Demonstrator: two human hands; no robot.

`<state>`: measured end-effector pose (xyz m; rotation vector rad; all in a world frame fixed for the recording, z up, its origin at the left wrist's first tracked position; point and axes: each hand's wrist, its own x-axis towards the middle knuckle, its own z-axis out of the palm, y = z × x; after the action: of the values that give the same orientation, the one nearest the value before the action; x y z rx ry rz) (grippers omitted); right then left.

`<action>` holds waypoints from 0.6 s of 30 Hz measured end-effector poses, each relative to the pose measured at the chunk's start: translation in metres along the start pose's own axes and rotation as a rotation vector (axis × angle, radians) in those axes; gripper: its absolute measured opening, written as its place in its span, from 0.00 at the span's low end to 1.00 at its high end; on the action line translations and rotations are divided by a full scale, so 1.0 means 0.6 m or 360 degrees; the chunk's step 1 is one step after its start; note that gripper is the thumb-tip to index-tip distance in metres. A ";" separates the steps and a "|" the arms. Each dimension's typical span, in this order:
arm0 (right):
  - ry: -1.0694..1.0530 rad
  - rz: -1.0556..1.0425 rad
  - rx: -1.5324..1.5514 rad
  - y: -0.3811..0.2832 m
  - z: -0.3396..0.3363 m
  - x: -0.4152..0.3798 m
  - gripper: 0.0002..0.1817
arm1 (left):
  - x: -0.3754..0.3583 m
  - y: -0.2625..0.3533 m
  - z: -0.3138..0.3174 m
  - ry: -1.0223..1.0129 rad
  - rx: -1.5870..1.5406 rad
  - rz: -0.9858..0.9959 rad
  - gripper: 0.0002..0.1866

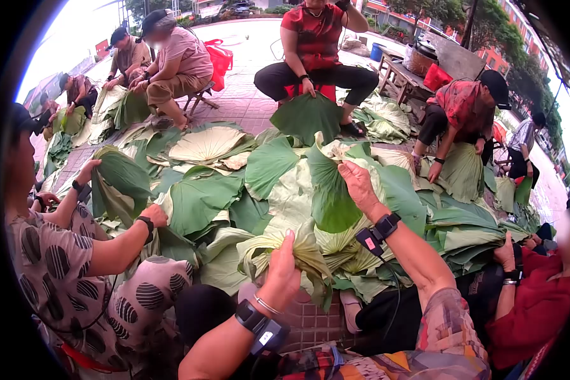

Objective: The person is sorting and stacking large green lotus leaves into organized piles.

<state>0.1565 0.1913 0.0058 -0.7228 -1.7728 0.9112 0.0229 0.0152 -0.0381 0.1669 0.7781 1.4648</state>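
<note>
My left hand (282,272) is closed on a bunched, pale green leaf (307,248), its thumb pointing up. To the upper right, my right hand (359,185) grips the edge of a large green leaf (330,195), which hangs down from the fingers with its ribs showing. Between and behind my hands lies a wide heap of overlapping leaves (202,201), some dark green and some pale and wilted.
At the left a co-worker in a patterned shirt (57,253) holds a leaf (117,180). Another in red (532,316) sits at the right. More people sit across the heap. A wooden bench (399,73) stands at the back right.
</note>
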 end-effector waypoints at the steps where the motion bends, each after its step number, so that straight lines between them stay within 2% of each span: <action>1: -0.0044 -0.0087 -0.0163 -0.025 0.009 -0.019 0.17 | -0.003 -0.001 0.001 -0.0079 -0.0024 0.0002 0.22; 3: -0.0323 0.0095 -0.0133 -0.074 0.015 -0.041 0.19 | -0.011 0.001 0.010 -0.0089 0.0028 -0.0001 0.24; 5: -0.0535 -0.0053 -0.0273 -0.102 0.036 -0.078 0.15 | -0.013 0.006 0.019 -0.0180 -0.0047 -0.0010 0.25; 6: -0.0620 -0.0298 -0.0420 -0.105 0.044 -0.101 0.14 | -0.006 0.000 0.022 -0.0178 -0.0170 0.0144 0.29; 7: -0.0716 -0.0503 -0.0546 -0.105 0.054 -0.130 0.14 | -0.008 -0.003 0.016 -0.0174 -0.0178 0.0142 0.29; 9: -0.0750 -0.0648 -0.0571 -0.095 0.062 -0.149 0.15 | -0.002 -0.001 0.008 -0.0382 -0.0413 -0.0005 0.33; 11: -0.0768 -0.0593 -0.0558 -0.091 0.067 -0.165 0.15 | -0.006 -0.001 0.004 -0.0363 -0.0426 -0.0065 0.30; 13: -0.0812 -0.0482 -0.0466 -0.094 0.067 -0.167 0.15 | -0.002 -0.002 0.005 -0.0216 -0.0113 -0.0016 0.24; 14: -0.0774 -0.0450 -0.0422 -0.087 0.069 -0.169 0.16 | -0.001 -0.003 0.005 -0.0131 -0.0245 -0.0042 0.16; 15: -0.0779 -0.0426 -0.0415 -0.079 0.068 -0.166 0.16 | -0.007 0.004 0.003 -0.0113 -0.0249 -0.0059 0.16; 17: -0.0650 0.0317 -0.0127 -0.052 0.056 -0.154 0.16 | -0.018 0.012 -0.007 0.0108 -0.0008 -0.0032 0.15; 18: -0.0573 0.0320 -0.0153 -0.035 0.051 -0.139 0.16 | -0.002 0.006 -0.008 0.0219 -0.0070 0.0023 0.12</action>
<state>0.1551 0.1049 -0.0248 -0.8507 -2.0982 1.1532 0.0174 0.0129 -0.0394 0.0387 0.8564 1.5175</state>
